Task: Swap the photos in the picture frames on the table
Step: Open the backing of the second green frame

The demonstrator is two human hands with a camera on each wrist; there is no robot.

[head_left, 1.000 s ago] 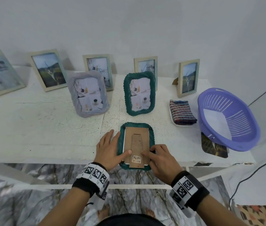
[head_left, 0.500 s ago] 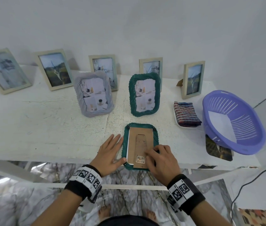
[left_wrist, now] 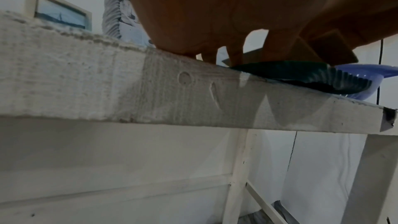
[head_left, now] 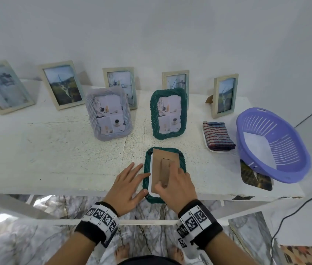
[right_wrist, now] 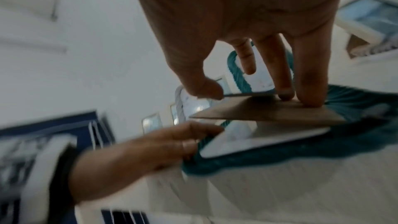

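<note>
Face down on the worktop point(head_left: 59, 150), near its front edge: green rope-edged frame point(head_left: 183, 162), long axis running away from the body, short bottom edge just overhanging the lip. Brown backing board point(head_left: 158, 165) on top, fold-out stand along the same axis. White photo sheet point(head_left: 150, 175) showing beneath it along the left side.

Left hand point(head_left: 127, 188): flat, fingers straight, tips pressed to the frame's left rim, grasping nothing. Right hand point(head_left: 176, 185): thumb hooked under the board's near edge, fingers pressing on top, so pinching the board. In the right wrist view, board's near edge tilted up off the photo sheet, far edge possibly still seated, though blur makes that hard to confirm.

Step in hand, most likely: lifting the backing out to free the photo. Best done by hinging the board up from the near short edge, keeping the far edge down as pivot, then drawing it toward the body. Left hand to keep steady downward pressure on the rim so the frame neither slides nor tips over the lip. Photo sheet to stay flat in the recess until the board is clear; then lifted by an edge, not dragged across the glass.

Further back, upright and facing forward: a second green frame point(head_left: 168, 113) and a grey rope-edged frame point(head_left: 109, 113).
</note>
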